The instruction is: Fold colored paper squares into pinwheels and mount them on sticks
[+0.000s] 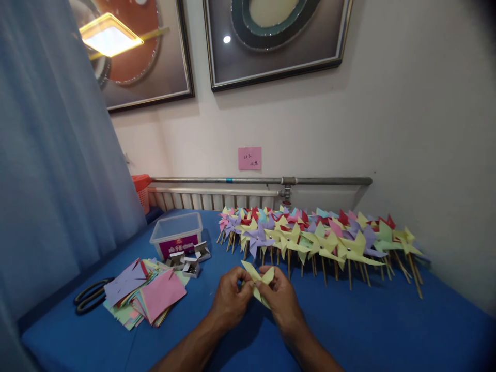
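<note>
My left hand (229, 299) and my right hand (279, 298) meet over the blue table (387, 330), both pinching a yellow paper pinwheel (259, 278) with folded points. It is held just above the tabletop. Beyond my hands lies a long row of finished paper pinwheels (318, 237) on wooden sticks, in yellow, purple, red, pink and green. To the left a stack of cut coloured paper squares (149, 294) rests on the cloth.
Black scissors (91, 295) lie at the far left beside the paper. A clear plastic box (176, 235) stands behind small metal boxes (189, 261). A blue curtain (50, 181) hangs left; a radiator pipe (259, 181) and wall close the back.
</note>
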Available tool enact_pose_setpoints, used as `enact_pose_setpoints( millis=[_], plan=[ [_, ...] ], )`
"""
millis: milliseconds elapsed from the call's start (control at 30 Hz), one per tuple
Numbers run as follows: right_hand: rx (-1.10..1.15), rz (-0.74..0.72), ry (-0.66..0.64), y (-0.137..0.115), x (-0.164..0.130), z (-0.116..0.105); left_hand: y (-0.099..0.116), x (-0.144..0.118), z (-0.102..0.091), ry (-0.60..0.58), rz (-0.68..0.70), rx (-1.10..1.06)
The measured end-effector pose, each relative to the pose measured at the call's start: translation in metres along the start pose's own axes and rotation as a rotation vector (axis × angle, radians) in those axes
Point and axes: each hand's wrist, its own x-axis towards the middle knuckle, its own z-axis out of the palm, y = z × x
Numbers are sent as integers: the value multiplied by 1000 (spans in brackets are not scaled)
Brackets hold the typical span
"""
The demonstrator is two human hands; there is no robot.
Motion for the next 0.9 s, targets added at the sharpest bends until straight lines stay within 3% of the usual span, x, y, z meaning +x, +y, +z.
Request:
enact_pose_setpoints(
  millis=[167,900],
  plan=[
    [12,4,-36,-4,-2,0,1,0,-2,-17,-45,-30],
    [30,-8,-18,2,-3,4,5,-2,0,27,-12,-71]
  ],
)
